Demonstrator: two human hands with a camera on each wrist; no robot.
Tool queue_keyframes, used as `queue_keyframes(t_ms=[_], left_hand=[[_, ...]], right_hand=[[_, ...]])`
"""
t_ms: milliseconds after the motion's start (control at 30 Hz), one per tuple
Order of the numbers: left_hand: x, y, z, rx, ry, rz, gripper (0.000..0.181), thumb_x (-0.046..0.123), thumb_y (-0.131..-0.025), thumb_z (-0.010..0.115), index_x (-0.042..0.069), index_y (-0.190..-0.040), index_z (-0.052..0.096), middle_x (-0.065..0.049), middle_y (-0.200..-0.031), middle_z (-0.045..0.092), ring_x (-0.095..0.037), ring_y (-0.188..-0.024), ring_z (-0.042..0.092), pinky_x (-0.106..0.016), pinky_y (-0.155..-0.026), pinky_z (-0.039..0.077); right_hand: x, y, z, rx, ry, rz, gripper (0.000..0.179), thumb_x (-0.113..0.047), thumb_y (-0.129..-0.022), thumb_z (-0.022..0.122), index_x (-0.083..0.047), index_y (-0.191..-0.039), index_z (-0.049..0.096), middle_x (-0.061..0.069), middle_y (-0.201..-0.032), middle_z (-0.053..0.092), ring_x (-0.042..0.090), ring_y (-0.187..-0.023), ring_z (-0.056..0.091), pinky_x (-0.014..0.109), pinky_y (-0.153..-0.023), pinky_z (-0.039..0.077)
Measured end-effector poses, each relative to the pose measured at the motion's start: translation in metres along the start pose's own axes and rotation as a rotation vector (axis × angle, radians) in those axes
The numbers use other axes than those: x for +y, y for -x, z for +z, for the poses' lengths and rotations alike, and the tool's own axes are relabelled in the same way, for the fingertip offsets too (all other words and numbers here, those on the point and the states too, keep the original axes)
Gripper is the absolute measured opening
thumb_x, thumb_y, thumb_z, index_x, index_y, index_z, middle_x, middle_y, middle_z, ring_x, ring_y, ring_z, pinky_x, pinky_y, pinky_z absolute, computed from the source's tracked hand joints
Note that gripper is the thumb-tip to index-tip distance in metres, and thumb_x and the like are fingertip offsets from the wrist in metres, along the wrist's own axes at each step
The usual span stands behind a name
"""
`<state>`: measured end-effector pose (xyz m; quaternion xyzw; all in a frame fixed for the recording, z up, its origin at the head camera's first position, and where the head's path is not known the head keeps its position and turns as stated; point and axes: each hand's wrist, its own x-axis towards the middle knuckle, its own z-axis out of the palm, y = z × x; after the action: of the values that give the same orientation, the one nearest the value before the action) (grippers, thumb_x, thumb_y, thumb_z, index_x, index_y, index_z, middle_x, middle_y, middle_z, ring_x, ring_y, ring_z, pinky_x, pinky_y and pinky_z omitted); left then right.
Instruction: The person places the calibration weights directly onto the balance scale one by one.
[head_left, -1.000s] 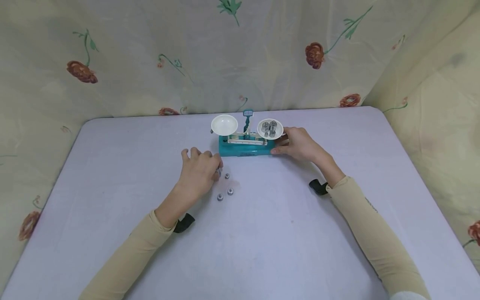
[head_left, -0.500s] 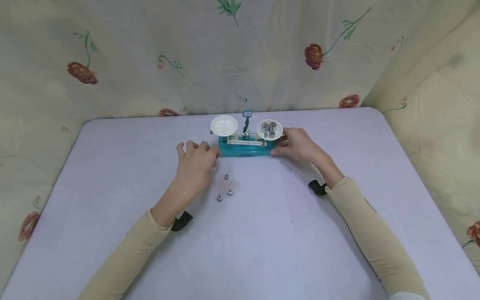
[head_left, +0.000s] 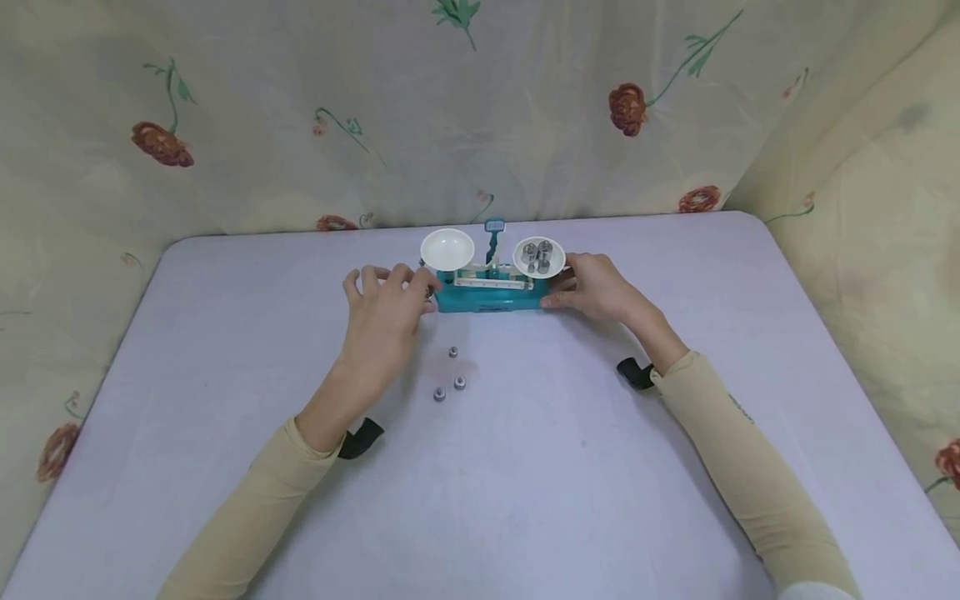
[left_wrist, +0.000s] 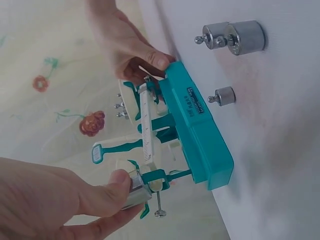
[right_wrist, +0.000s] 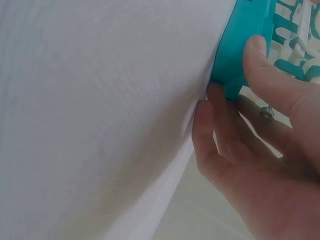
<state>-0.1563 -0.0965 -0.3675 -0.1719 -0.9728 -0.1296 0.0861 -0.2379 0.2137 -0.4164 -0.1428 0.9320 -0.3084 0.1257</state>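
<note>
A teal balance scale (head_left: 491,300) with two white pans stands near the back of the table. My left hand (head_left: 384,321) is raised beside its left end, below the left pan (head_left: 447,250), which holds nothing. Thumb and fingers pinch a shiny metal weight (left_wrist: 137,191), seen in the left wrist view. My right hand (head_left: 600,290) grips the right end of the teal base (right_wrist: 239,55), thumb on the front and fingers around the end. In the right pan (head_left: 559,260) sit several metal weights (head_left: 543,250).
Three loose weights stand on the pale table in front of the scale: a small one (head_left: 453,352) and two larger ones, one to the right (head_left: 460,382) and one nearer me (head_left: 439,394). Behind the table hangs a flowered curtain (head_left: 390,125).
My left hand has lifted a weight off the table and moved it back and slightly left, up beside the scale's left pan. My right hand has stayed on the scale.
</note>
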Motion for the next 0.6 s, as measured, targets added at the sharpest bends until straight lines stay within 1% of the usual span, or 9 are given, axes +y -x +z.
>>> queue_keyframes(t_ms=[200,300,433,500,600], left_hand=[[0.001,-0.001,-0.004,0.059,0.010,0.007,0.031,0.007,-0.099,0.076,0.009,-0.128,0.068,-0.020,-0.126,0.074,-0.054,-0.133,0.054,-0.079,-0.121,0.027],[0.001,-0.002,-0.004,0.096,0.017,0.017,0.030,0.011,-0.100,0.074,0.009,-0.129,0.066,-0.020,-0.125,0.074,-0.053,-0.133,0.053,-0.078,-0.121,0.027],[0.003,-0.005,-0.003,0.163,0.031,0.023,0.030,0.021,-0.103,0.070,0.009,-0.130,0.067,-0.019,-0.125,0.074,-0.050,-0.132,0.055,-0.075,-0.121,0.028],[0.005,-0.007,-0.003,0.193,0.035,0.023,0.030,0.021,-0.102,0.071,0.010,-0.130,0.068,-0.018,-0.125,0.074,-0.049,-0.131,0.055,-0.074,-0.121,0.029],[0.006,-0.010,-0.002,0.210,0.040,0.018,0.030,0.019,-0.102,0.073,0.010,-0.130,0.069,-0.017,-0.125,0.074,-0.047,-0.131,0.055,-0.072,-0.121,0.028]], right_hand=[[0.000,-0.001,0.000,0.004,-0.008,0.007,0.053,-0.016,-0.094,0.085,0.004,-0.138,0.063,0.026,-0.132,0.075,0.042,-0.128,0.070,0.057,-0.115,0.050],[0.000,-0.001,0.000,0.001,-0.011,0.011,0.053,-0.016,-0.094,0.085,0.003,-0.139,0.063,0.025,-0.132,0.075,0.041,-0.128,0.070,0.057,-0.116,0.049],[0.000,-0.001,-0.001,-0.003,-0.011,0.016,0.054,-0.017,-0.094,0.085,0.003,-0.139,0.063,0.025,-0.132,0.075,0.042,-0.129,0.070,0.057,-0.117,0.049],[0.000,0.000,-0.001,-0.005,-0.010,0.017,0.053,-0.017,-0.094,0.085,0.003,-0.139,0.063,0.025,-0.132,0.075,0.042,-0.129,0.070,0.057,-0.117,0.049],[0.000,0.000,0.000,-0.005,-0.010,0.018,0.053,-0.017,-0.095,0.085,0.004,-0.139,0.063,0.025,-0.132,0.075,0.042,-0.129,0.070,0.057,-0.116,0.049]])
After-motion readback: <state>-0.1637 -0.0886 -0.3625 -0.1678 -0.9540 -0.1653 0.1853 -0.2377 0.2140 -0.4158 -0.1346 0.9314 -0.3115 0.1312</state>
